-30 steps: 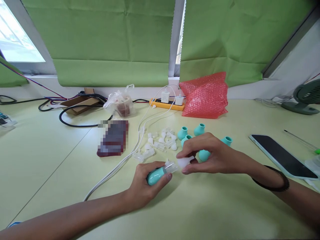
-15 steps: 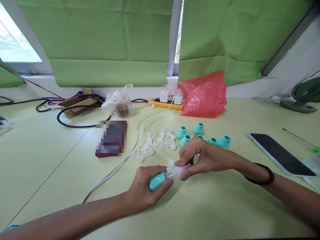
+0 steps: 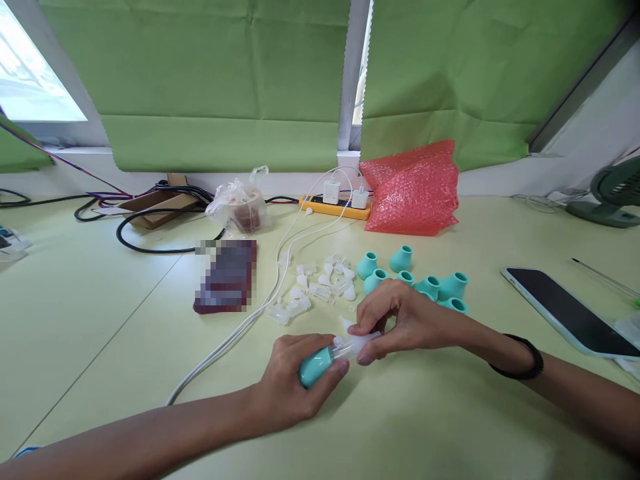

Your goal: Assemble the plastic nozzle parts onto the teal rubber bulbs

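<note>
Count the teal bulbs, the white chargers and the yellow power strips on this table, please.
Teal bulbs: 8 (7 loose, 1 in the left hand)
White chargers: 2
Yellow power strips: 1
Total: 11

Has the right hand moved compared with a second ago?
Yes. The right hand has drawn nearer the person and leftward, away from the teal cups it partly covered, bringing its clear tip against the teal bulb in the left hand.
</note>
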Available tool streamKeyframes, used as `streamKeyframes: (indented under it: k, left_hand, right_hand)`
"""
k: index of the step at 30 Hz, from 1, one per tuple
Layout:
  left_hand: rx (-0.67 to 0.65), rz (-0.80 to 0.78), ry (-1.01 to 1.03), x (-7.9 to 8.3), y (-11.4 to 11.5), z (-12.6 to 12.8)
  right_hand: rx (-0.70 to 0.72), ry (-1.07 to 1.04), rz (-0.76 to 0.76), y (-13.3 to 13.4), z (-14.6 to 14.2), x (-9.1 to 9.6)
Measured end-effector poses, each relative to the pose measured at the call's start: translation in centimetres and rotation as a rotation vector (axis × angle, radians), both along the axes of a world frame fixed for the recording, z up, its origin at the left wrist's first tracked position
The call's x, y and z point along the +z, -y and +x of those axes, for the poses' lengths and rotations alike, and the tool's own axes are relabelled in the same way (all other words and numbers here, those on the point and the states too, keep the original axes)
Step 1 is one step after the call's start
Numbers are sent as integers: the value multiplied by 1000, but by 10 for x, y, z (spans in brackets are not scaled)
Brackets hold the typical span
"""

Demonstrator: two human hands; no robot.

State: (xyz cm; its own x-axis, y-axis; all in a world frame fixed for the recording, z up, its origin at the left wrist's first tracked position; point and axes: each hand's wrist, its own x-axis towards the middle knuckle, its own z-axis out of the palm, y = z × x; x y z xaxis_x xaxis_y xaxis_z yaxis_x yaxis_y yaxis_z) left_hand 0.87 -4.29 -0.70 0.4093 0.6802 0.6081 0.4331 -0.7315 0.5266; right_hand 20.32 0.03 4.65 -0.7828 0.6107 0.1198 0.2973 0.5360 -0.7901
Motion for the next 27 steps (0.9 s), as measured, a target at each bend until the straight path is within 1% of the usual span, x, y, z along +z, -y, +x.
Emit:
streamKeyframes:
  k: [4, 9, 12, 13, 14, 16, 17, 18, 20, 21, 23, 25, 27]
  left_hand:
    - [19, 30, 25, 1, 1, 0]
    - [17, 6, 52, 5, 4, -3]
    - [-120, -56, 107, 3, 4, -9]
    - [-218, -100, 120, 1, 4, -11]
    - [-261, -124, 186, -1, 3, -12]
    - [-244, -253, 304, -2, 1, -11]
    - [-249, -327, 347, -2, -1, -10]
    - [-238, -400, 369, -1, -2, -8]
    - [-218, -483, 359, 3, -2, -5]
    - [-212, -492, 338, 5, -2, -3]
    - [-216, -455, 290, 8, 0, -2]
    - [-219, -403, 246, 9, 1, -1]
    - [-215, -373, 214, 8, 2, -1]
  right_hand:
    - [-24, -11, -17, 1, -4, 3]
    - [-56, -23, -40, 6, -9, 10]
    - [-63, -81, 28, 13, -10, 22]
    - [-81, -102, 66, 14, -8, 28]
    - [-114, -130, 107, 15, -5, 35]
    - [-252, -175, 163, 13, 8, 50]
    - [-353, -229, 201, 10, 16, 57]
    - [-501, -243, 248, 7, 26, 64]
    - [-762, -327, 415, -3, 47, 75]
    - [-849, -326, 464, -10, 57, 79]
    - [-985, -251, 521, -23, 75, 82]
    - [-1104, -127, 566, -36, 89, 82]
    - [-1172, 35, 564, -48, 100, 78]
